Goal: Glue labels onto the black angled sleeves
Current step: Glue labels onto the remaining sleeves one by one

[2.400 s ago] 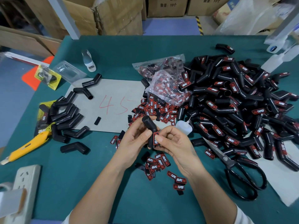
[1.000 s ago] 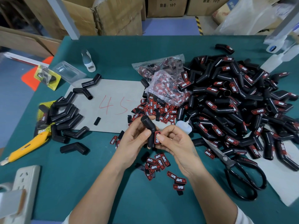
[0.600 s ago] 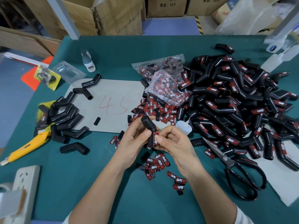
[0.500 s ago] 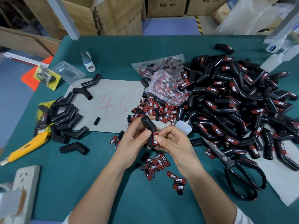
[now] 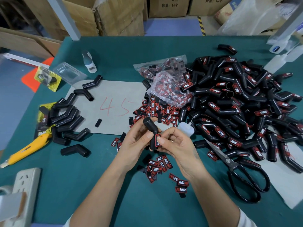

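**Ana:** Green felt covers the surface (image 5: 85, 177), with cardboard boxes stacked behind it. Where's the work sitting?

**Ben:** Dead centre, lifted off the felt. The left hand (image 5: 136, 143) grips 1 black angled sleeve (image 5: 151, 130), fingers and thumb curled round it. The right hand (image 5: 177, 145) pinches the lower leg, its thumb pressing a red-and-black label (image 5: 157, 140) against the side.

**Ana:** How does the sleeve lie?

**Ben:** Lower leg nearly upright, upper leg kinked up and to the left, away from the right hand. The label runs lengthwise along the lower leg, so I'd judge any pressing should travel along that leg.

**Ana:** Which hand is nearer the next thing needed?

**Ben:** The right. The small glue bottle (image 5: 186, 129) lies just beyond its fingers, and loose labels (image 5: 161, 166) sit on the felt just below both hands. The pile of labelled sleeves (image 5: 237, 108) is on the right, so it's likely a short move to drop this one there.

**Ana:** And the left?

**Ben:** The unlabelled sleeves (image 5: 65, 118) lie well out to the left, with open felt between. Scissors (image 5: 242, 174) lie near the right forearm, a yellow utility knife (image 5: 26, 149) far left; both look clear of either path.
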`<state>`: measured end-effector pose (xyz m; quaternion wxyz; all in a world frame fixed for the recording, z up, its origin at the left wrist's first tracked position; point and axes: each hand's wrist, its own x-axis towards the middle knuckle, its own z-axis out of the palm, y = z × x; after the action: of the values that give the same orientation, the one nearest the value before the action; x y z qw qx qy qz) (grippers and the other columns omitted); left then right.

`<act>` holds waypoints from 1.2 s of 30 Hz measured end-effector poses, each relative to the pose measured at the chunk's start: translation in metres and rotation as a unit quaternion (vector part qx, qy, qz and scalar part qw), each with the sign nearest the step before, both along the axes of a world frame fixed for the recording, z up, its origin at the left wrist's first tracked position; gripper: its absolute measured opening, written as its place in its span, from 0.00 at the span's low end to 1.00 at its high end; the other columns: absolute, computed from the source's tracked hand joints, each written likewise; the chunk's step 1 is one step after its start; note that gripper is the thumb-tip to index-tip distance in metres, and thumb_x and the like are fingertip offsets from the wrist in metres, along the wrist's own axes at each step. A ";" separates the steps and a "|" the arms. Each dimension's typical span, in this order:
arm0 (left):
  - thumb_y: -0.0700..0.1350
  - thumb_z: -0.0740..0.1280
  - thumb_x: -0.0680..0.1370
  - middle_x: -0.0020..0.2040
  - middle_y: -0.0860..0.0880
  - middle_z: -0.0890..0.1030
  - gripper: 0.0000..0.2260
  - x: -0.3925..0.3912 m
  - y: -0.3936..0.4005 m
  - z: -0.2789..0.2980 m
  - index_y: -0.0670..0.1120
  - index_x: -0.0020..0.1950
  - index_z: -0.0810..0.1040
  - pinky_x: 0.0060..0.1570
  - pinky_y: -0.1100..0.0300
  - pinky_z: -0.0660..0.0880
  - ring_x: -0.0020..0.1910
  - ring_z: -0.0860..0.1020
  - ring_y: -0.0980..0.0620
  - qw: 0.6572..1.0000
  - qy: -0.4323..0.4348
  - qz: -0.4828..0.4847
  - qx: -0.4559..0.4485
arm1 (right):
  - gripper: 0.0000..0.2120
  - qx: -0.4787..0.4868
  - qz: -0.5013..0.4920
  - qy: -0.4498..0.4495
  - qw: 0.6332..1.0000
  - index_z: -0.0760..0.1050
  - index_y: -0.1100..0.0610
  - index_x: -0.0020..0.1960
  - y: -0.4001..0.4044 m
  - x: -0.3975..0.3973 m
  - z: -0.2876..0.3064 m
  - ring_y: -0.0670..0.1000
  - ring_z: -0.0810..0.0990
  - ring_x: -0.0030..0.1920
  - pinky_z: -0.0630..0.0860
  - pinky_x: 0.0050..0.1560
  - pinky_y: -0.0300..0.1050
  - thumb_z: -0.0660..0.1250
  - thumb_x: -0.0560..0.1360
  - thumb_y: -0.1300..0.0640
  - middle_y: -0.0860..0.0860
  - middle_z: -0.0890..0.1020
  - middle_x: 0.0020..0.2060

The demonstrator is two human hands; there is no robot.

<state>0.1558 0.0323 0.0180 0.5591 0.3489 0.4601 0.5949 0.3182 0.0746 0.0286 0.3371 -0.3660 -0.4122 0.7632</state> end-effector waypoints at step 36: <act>0.58 0.73 0.79 0.55 0.47 0.81 0.21 -0.002 0.000 -0.004 0.54 0.70 0.78 0.53 0.52 0.78 0.55 0.79 0.46 1.000 0.030 -0.004 0.002 | 0.06 0.015 -0.003 -0.020 1.000 0.81 0.52 0.44 0.000 0.001 0.001 0.56 0.80 0.47 0.83 0.51 0.46 0.77 0.75 0.60 0.59 0.81 0.45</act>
<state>0.1541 0.0326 0.0140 0.5469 0.3693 0.4741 0.5829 0.3193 0.0746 0.0296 0.3370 -0.3772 -0.4293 0.7482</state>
